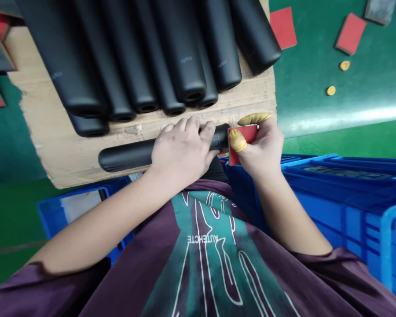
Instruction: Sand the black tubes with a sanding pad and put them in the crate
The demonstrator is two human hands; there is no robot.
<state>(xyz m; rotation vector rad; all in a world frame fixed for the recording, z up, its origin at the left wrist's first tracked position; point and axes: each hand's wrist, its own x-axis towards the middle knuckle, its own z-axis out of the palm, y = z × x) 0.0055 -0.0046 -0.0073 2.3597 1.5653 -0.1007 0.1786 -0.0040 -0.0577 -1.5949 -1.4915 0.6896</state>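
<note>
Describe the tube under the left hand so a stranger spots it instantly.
On the cardboard sheet lies a row of matte black tubes. Along the sheet's near edge, one tube lies crosswise to the others, held under the left hand, its end at the red pad in the right hand.

A green table (376, 79) holds a torn piece of cardboard (69, 154) with black tubes (181, 57) on it, plus red pads (350, 33) and two yellow finger caps (336, 77)
</note>
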